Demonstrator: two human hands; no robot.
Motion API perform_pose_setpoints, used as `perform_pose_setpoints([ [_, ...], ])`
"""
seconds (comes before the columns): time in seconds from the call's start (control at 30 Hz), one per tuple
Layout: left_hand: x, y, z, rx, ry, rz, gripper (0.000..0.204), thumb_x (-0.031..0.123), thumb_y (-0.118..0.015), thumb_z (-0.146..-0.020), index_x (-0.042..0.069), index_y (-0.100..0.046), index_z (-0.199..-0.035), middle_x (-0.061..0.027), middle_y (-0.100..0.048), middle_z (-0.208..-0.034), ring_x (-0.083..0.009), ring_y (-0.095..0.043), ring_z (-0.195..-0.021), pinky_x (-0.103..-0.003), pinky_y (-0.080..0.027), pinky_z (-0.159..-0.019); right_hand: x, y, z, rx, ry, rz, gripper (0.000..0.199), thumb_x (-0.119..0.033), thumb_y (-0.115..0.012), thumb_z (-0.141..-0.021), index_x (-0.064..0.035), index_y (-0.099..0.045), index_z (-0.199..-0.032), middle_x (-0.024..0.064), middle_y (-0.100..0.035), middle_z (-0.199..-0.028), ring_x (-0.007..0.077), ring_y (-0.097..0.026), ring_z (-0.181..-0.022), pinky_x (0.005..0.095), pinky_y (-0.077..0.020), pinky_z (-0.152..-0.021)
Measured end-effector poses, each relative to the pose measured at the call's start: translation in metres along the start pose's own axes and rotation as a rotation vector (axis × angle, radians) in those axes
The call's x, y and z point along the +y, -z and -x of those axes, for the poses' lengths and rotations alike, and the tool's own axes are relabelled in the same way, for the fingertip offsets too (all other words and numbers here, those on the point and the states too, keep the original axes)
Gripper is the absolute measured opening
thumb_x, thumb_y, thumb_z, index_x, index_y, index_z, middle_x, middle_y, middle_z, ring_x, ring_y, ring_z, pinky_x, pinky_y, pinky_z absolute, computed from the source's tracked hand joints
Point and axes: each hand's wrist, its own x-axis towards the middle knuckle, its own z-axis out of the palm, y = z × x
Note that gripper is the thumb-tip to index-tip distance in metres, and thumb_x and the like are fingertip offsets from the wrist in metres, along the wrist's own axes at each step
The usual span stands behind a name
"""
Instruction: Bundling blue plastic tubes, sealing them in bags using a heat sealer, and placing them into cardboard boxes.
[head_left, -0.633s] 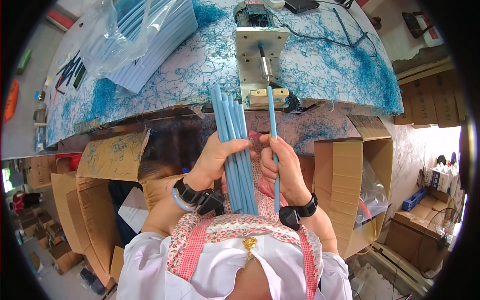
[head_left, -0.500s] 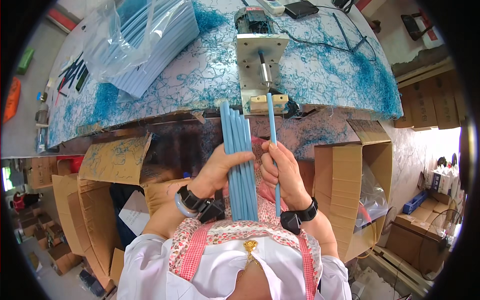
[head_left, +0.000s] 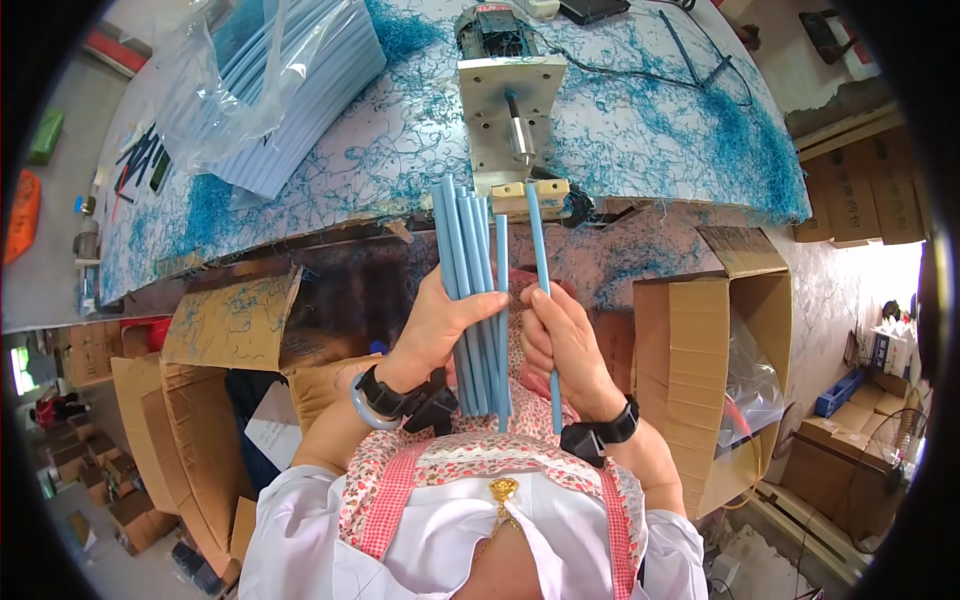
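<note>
A bundle of light blue rods [head_left: 466,250] is clasped in my left hand [head_left: 440,318], the thumb lying across the front. One rod [head_left: 502,270] stands slightly apart at the right side of that bundle, under the thumb tip. My right hand [head_left: 562,338] is closed round a single blue rod [head_left: 540,245], held nearly upright. Its top end is at the cream guide block [head_left: 545,189]; whether it touches cannot be made out. Beyond the block a motor-driven machine [head_left: 507,105] has a pointed metal spindle [head_left: 521,140] aimed toward me.
Stacked blue rods [head_left: 300,120] under clear plastic lie at the table's far left. Curly blue shavings [head_left: 740,150] cover much of the white table [head_left: 400,150]. Open cardboard boxes stand at my left [head_left: 185,430] and right [head_left: 680,390]. A black cable [head_left: 620,72] runs behind the machine.
My left hand and its bundle have risen a little, and one rod has separated at its right side. The right hand's rod now leans slightly more leftward at the top. The view has shifted slightly.
</note>
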Motion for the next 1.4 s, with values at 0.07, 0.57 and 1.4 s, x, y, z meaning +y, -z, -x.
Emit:
perform_pose_setpoints([
  [0.07,0.004,-0.004,0.001,-0.024,0.029,-0.004,0.027,0.005,-0.068,-0.078,0.002,-0.057,-0.102,-0.0011,-0.061,-0.089,-0.0087,-0.059,-0.078,-0.024,-0.049,-0.071,0.002,0.000,0.002,0.003,-0.004,-0.012,0.019,-0.025,-0.039,-0.099,-0.0072,-0.047,-0.097,-0.0051,-0.030,-0.053,0.0039,-0.026,-0.039,0.0189,-0.0222,-0.035],
  [0.57,0.007,-0.017,-0.026,-0.005,-0.004,0.045,0.032,0.007,-0.069,-0.078,0.002,-0.056,-0.107,-0.0030,-0.063,-0.093,-0.0101,-0.060,-0.081,-0.027,-0.050,-0.074,0.028,0.002,-0.003,0.254,0.699,1.072,0.017,-0.019,-0.045,-0.096,-0.0035,-0.051,-0.097,-0.0041,-0.043,-0.056,0.0046,-0.038,-0.044,0.0215,-0.0298,-0.040],
  [1.4,0.001,-0.025,-0.019,-0.005,0.032,0.049,0.031,0.010,-0.067,-0.080,-0.001,-0.056,-0.107,-0.0060,-0.062,-0.097,-0.0108,-0.060,-0.082,-0.027,-0.049,-0.074,0.021,0.004,0.016,0.216,0.330,0.352,0.031,-0.010,-0.053,-0.089,-0.0002,-0.048,-0.118,0.0034,-0.058,-0.081,0.0059,-0.048,-0.055,0.0208,-0.0396,-0.048],
])
